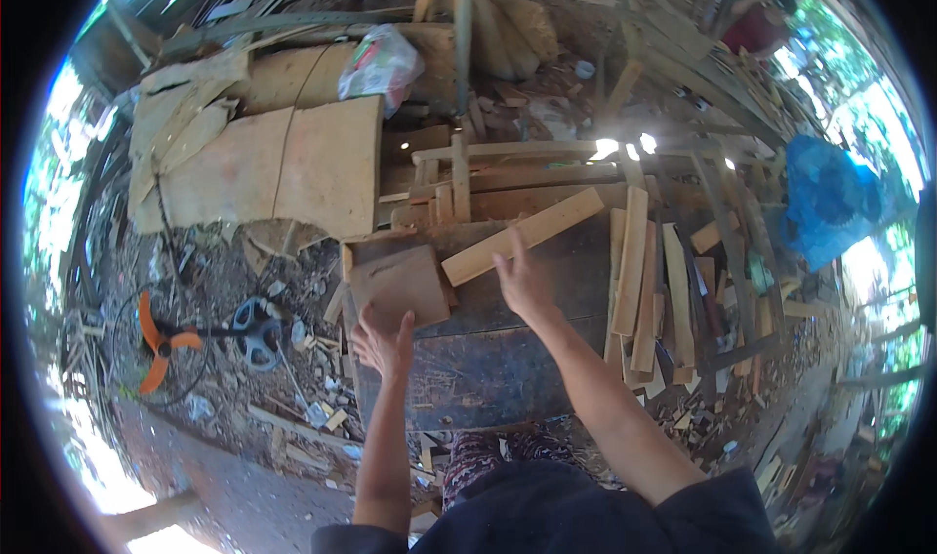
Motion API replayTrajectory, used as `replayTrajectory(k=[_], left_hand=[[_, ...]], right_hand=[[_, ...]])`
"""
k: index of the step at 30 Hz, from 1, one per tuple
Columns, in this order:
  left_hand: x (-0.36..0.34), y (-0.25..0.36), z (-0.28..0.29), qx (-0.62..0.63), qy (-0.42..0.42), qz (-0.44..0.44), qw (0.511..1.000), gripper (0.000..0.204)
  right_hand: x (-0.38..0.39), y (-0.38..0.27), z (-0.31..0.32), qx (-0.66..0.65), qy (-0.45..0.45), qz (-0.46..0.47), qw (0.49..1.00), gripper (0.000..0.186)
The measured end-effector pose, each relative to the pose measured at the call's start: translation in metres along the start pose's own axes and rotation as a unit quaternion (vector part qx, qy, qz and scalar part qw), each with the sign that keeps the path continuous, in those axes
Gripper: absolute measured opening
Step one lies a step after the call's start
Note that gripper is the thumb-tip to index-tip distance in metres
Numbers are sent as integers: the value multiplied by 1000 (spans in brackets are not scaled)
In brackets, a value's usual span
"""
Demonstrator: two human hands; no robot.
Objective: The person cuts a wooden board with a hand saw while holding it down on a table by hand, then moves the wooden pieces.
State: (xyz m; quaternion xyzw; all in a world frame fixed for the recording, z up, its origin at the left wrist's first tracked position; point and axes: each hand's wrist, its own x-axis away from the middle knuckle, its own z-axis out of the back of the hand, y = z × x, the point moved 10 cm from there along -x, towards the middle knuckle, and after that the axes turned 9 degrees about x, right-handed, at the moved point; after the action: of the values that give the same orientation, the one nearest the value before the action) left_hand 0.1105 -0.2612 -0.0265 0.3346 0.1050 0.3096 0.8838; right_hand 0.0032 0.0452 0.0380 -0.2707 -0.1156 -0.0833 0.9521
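Dark workbench [508, 359]; spread fingers [508, 251] on plank [522, 235].

We list one package: a crumpled clear plastic bag [381, 63], with red and green contents, on the plywood sheets' [293, 164] far edge.

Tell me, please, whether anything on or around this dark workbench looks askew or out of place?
The pale plank lies diagonally across the dark workbench, under the right hand, unlike the slats stacked lengthwise beside it. Offcuts litter the ground, and a fan lies among them.
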Motion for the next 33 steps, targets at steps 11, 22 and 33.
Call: replayTrajectory(k=[11, 22, 33], left_hand=[[41, -13, 10, 47, -7, 33, 998, 84], [38, -13, -6, 47, -54, 41, 997, 84], [35, 3, -5, -4, 0, 12, 1000, 89]], right_hand=[[0, 36, -24, 43, 174, -19, 984, 48], [76, 129, 48, 301, 265, -59, 914, 36], [105, 265, 127, 187, 288, -229, 911, 35]])
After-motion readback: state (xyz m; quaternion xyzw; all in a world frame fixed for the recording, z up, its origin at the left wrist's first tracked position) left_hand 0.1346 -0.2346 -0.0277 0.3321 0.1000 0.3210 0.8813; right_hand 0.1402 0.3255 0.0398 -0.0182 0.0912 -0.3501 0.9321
